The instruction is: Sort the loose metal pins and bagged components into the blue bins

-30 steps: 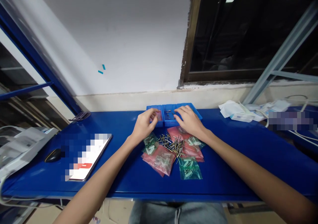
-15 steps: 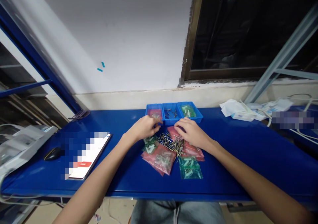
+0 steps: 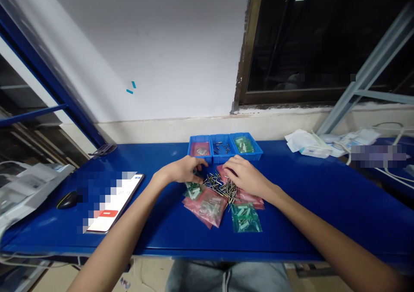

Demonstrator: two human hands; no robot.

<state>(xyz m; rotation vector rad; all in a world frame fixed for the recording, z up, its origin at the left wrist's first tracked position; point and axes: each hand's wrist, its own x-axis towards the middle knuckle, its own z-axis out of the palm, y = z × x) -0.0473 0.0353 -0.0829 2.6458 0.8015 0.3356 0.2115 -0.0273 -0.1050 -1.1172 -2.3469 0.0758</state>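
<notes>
Pin heap: loose metal pins (image 3: 223, 188) on the worktop (image 3: 161, 240), in the gap between the two hands and a bit to the person's side of their fingers.
Pin axes: mixed, crossing every way, no common direction. Heap as a whole runs roughly from far left to near right.
Left hand (image 3: 183, 170): palm down at the heap's far-left edge, thumb and index parted with a gap between. No pin seen in it.
Right hand (image 3: 245, 174): palm down, fingers curled, over the heap's far-right side. Tips partly hidden; can't tell if they grip anything.
Hands to each other: well apart, heap between.
Nearer hand: right overlaps the heap in view, left thumb is just beside it. Contact can't be told for either.
Pink bags: one pair (image 3: 211, 208) on the heap's near-left side; more pink (image 3: 223, 171) by and under the right hand.
Green bags: one (image 3: 194, 191) just nearside of the left hand, one (image 3: 246, 218) at the heap's near-right.
Bins: three blue, side by side beyond both hands. Left bin (image 3: 199, 137) has a pink bag, middle bin (image 3: 221, 158) a few pins, right bin (image 3: 254, 157) a green bag.
Bin line: middle bin sits straight beyond the heap.
</notes>
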